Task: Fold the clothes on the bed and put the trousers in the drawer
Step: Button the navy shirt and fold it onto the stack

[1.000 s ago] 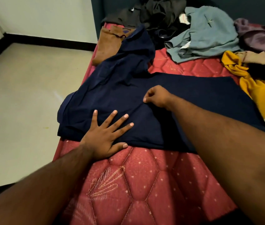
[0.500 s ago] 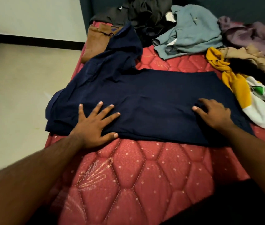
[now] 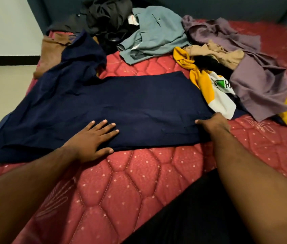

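Observation:
A navy garment lies spread flat across the red quilted mattress, one part running back towards the far left. My left hand presses flat on its near left part with the fingers spread. At the garment's right edge my right hand has its thumb on top of the cloth and its fingers curled out of sight at the hem, gripping it. No drawer is in view.
Unfolded clothes are heaped at the back: a brown piece, black garments, a grey-green shirt, purple cloth, a beige piece and a yellow-and-white shirt. The floor lies left of the bed.
My right hand slid rightwards across the navy garment from its middle to its right edge and now grips the hem. My left hand stayed pressed flat on the cloth.

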### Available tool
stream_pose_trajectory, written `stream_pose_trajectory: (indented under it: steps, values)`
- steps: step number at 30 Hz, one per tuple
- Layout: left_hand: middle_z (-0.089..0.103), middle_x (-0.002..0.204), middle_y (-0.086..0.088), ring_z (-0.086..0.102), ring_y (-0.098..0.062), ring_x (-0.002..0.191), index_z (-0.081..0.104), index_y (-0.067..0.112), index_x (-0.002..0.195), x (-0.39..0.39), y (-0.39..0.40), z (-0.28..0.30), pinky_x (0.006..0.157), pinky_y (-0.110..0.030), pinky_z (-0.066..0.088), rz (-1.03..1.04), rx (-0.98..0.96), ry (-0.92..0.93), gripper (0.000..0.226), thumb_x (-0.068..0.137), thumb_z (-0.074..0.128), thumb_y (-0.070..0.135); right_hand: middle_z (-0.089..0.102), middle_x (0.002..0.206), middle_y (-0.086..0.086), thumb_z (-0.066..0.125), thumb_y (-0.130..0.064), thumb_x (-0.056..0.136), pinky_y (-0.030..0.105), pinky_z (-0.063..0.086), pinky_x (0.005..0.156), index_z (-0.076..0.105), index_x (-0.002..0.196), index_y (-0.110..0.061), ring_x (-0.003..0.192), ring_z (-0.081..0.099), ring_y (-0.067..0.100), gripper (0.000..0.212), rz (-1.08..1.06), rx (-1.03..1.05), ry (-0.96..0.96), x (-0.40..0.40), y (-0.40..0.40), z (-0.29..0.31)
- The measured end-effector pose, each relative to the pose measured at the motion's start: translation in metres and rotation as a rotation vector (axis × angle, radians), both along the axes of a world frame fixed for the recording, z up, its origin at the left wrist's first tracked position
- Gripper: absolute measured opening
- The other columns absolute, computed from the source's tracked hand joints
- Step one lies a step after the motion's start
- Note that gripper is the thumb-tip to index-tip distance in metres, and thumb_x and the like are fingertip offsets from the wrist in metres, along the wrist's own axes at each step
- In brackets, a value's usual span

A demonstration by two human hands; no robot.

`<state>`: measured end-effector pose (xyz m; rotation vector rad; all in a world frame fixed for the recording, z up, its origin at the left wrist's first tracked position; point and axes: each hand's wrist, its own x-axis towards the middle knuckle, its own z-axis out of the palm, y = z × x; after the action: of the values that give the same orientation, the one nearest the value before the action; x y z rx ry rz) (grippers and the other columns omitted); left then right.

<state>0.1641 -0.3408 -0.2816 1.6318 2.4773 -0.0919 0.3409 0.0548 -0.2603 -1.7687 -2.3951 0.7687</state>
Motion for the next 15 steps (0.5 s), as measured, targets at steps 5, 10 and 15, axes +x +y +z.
stream_pose_trajectory:
  steps: [5,10,15]
  values:
    - [-0.015,0.159,0.016,-0.017,-0.012,0.146,-0.01,0.044,0.149,0.007,-0.002,-0.007,0.115,-0.034,-0.017,0.07,-0.027,-0.046,0.083,0.075,-0.021,0.079,0.059,0.122,0.016,0.08,-0.051,0.066,0.048,0.046,0.097,0.061,0.109,-0.014,0.114,0.055,0.038,0.059,0.036,0.008,-0.017,-0.009,0.005,-0.001]
    - [-0.006,0.161,0.014,-0.01,-0.013,0.149,-0.002,0.041,0.152,0.011,-0.005,-0.009,0.118,-0.035,-0.014,0.076,0.001,-0.039,0.078,0.083,-0.009,0.077,0.054,0.127,0.014,0.067,-0.045,0.083,0.049,0.037,0.102,0.057,0.112,-0.018,0.121,0.049,0.037,0.041,-0.013,0.062,0.022,-0.012,-0.001,-0.002]
    - [-0.002,0.162,0.013,-0.005,-0.014,0.149,0.002,0.041,0.153,0.013,-0.005,-0.012,0.12,-0.039,-0.008,0.094,0.029,-0.027,0.075,0.087,-0.003,0.075,0.053,0.134,0.018,0.073,-0.053,0.077,0.051,0.034,0.105,0.05,0.127,-0.01,0.126,0.047,0.039,0.07,-0.052,-0.009,-0.107,-0.003,0.003,0.007]
